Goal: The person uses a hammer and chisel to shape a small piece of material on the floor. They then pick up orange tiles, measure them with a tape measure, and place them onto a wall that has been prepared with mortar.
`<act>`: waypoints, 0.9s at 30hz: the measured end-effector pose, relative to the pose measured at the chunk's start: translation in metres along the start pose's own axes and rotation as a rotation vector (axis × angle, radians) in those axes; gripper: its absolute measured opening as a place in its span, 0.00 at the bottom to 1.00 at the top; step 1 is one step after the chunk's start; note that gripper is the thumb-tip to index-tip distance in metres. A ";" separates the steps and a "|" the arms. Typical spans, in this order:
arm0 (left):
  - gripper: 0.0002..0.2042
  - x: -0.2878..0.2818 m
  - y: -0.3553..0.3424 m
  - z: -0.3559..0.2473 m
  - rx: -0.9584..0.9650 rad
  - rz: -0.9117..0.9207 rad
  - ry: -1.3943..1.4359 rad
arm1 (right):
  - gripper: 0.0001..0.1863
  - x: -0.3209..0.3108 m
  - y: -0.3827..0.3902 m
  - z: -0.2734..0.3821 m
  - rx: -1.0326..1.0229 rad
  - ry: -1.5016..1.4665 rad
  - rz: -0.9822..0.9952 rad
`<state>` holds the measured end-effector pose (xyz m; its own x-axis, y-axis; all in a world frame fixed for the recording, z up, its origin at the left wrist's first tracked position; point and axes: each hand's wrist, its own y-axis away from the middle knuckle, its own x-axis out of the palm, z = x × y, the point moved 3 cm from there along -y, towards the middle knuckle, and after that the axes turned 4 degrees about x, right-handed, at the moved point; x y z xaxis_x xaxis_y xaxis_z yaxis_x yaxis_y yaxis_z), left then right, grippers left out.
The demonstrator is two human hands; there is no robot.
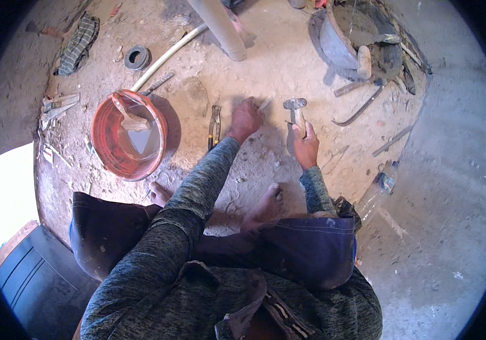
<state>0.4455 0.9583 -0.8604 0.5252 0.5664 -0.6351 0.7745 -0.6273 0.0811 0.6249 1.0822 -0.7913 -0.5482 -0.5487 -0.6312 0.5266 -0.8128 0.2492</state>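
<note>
My right hand (306, 146) grips the handle of a hammer (295, 104), its metal head raised at the far end of the grip. Just left of it, my left hand (246, 119) is closed low over the dusty ground. A short pale piece (265, 102) shows beside its fingers, too small to name, and what the fist holds is hidden. Pincers (215, 122) with dark and yellow handles lie left of that hand, partly behind my forearm.
At left stands a red bucket (100, 141) with greyish liquid and a wide brush (132, 122). A pale hose (166, 59) runs behind it toward an upright pipe (220, 28). At far right are a basin (329, 42), a mallet (364, 63), a curved bar (362, 106) and a plastic bottle (384, 182).
</note>
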 end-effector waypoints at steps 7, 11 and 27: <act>0.11 -0.008 -0.009 -0.001 -0.188 0.188 0.189 | 0.24 0.001 0.003 -0.001 0.019 -0.014 0.017; 0.11 -0.009 -0.014 0.000 -0.183 0.056 0.212 | 0.25 0.005 0.002 -0.003 0.020 -0.054 -0.002; 0.09 -0.014 -0.010 0.001 -0.278 0.159 0.692 | 0.17 0.027 0.008 0.002 0.009 -0.233 0.068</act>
<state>0.4298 0.9565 -0.8536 0.6680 0.7439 0.0193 0.6833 -0.6235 0.3799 0.6130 1.0601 -0.8048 -0.6473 -0.6318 -0.4264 0.5625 -0.7735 0.2922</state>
